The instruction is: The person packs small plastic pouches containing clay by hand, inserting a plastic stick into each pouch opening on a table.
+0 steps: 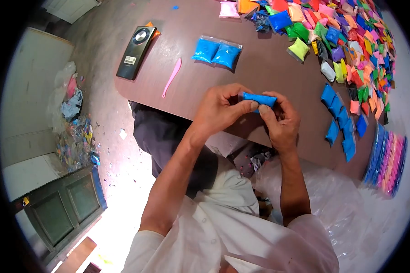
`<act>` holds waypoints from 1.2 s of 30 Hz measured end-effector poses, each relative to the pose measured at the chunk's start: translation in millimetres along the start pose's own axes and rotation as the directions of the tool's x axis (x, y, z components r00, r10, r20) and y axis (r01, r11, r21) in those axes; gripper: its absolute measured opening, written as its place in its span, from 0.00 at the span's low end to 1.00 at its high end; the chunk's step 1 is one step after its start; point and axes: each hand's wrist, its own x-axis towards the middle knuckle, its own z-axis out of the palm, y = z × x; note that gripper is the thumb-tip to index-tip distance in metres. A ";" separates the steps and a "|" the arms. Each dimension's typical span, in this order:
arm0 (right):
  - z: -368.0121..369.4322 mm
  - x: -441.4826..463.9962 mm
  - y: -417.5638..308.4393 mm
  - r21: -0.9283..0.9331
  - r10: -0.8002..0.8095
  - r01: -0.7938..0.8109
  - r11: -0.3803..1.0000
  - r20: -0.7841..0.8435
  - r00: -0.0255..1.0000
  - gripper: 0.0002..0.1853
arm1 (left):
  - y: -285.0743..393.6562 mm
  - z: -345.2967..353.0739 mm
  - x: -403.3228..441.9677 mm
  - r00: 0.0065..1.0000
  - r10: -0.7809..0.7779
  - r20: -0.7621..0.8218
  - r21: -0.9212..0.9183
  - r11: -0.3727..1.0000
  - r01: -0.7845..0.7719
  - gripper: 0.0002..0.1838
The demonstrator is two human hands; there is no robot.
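Between my two hands, just above the near edge of the table, is a small blue packet in clear plastic. My left hand pinches its left end, thumb on the near side. The right end is gripped by my right hand, with the thumb below and the fingers curled behind. Beyond the hands, two joined blue packets lie flat on the table. A pink plastic tool with a slim handle and a wider blade rests to their left.
A dark phone lies at the table's left edge, with something orange under it. A large heap of colourful packets covers the far right. Several blue packets lie right of my hands, beside strips of blue and pink packets.
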 end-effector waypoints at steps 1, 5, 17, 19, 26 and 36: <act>0.5 0.3 -2.0 -0.051 0.009 -0.008 0.999 0.017 1.000 0.17 | -4.9 -0.7 0.9 1.000 0.012 -0.011 -0.005 1.000 -0.012 0.10; 3.8 -1.3 -3.0 -0.010 0.058 -0.058 0.998 0.003 0.998 0.17 | -4.7 -0.5 0.5 1.000 0.019 -0.013 -0.026 0.999 -0.019 0.10; -0.7 -3.4 0.2 0.015 0.072 -0.071 0.997 -0.032 0.997 0.17 | 2.6 -0.8 -1.7 1.000 -0.013 0.017 -0.030 0.999 0.013 0.10; 4.1 -2.8 -2.5 -0.021 0.020 -0.020 1.000 -0.005 1.000 0.17 | -0.2 -2.7 -1.2 1.000 0.024 0.007 -0.029 0.999 -0.024 0.10; -2.3 -2.3 4.8 0.058 0.044 -0.043 0.997 -0.024 0.999 0.16 | -0.7 -2.0 -0.6 0.995 0.094 0.015 0.131 0.987 -0.095 0.10; 3.3 -3.4 -2.3 -0.019 -0.003 0.002 1.000 -0.022 1.000 0.17 | -3.8 -3.9 1.1 0.998 0.045 0.035 0.014 0.999 -0.045 0.11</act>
